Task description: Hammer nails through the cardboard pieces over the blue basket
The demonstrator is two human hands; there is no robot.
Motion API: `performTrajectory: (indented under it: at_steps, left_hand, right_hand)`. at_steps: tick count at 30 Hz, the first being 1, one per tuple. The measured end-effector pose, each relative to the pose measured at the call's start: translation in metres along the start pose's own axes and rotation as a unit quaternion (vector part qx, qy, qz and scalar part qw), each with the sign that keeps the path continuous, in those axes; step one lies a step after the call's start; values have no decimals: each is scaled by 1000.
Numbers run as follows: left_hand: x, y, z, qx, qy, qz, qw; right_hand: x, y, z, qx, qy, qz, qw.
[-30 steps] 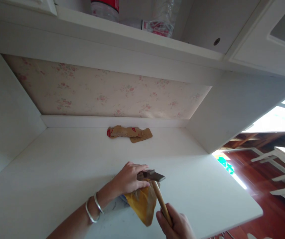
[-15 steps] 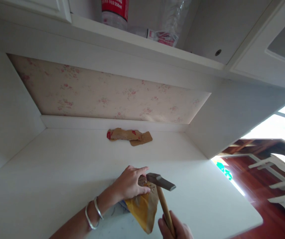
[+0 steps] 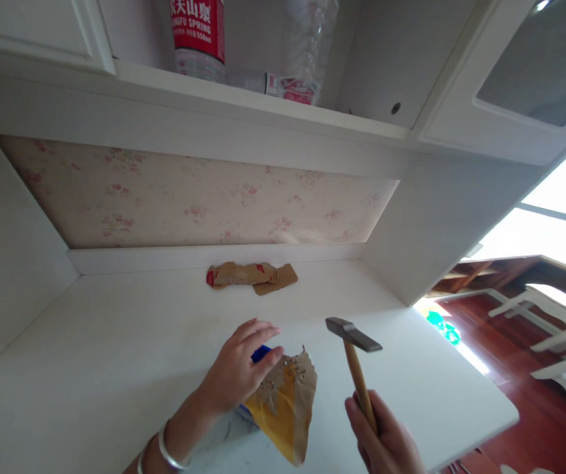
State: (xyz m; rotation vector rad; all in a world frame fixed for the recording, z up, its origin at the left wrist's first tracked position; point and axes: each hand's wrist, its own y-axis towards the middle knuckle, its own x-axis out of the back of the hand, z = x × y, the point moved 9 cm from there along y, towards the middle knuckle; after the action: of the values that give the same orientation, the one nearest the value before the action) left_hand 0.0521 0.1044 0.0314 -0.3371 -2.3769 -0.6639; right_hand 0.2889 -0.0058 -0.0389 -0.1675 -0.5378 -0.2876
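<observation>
My right hand is wrapped round the wooden handle of a hammer, whose dark metal head is raised over the desk, to the right of a torn piece of yellow and brown cardboard. Small bits, perhaps nails or holes, dot the upper part of this cardboard. Over its left edge is my left hand, fingers stretched out and apart; whether it touches the cardboard I cannot tell. Something blue shows under the left hand, mostly hidden.
Torn cardboard strips lie at the back of the white desk. Overhead, a shelf holds a red-labelled plastic bottle and a clear bottle. A side panel stands at the right; white furniture is on the red floor beyond.
The hammer has moved right and up, away from the cardboard. My left hand has shifted left, uncovering the dotted part and a blue patch. The camera view has tilted slightly.
</observation>
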Motion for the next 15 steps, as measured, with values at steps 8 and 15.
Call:
performTrajectory:
  at_steps: [8, 15]
  left_hand:
    - [51, -62, 98, 215, -74, -182, 957]
    - [19, -92, 137, 276, -117, -160, 940]
  right_hand:
    - [26, 48, -44, -20, -231, -3, 973]
    - [9, 70, -51, 5, -319, 9, 948]
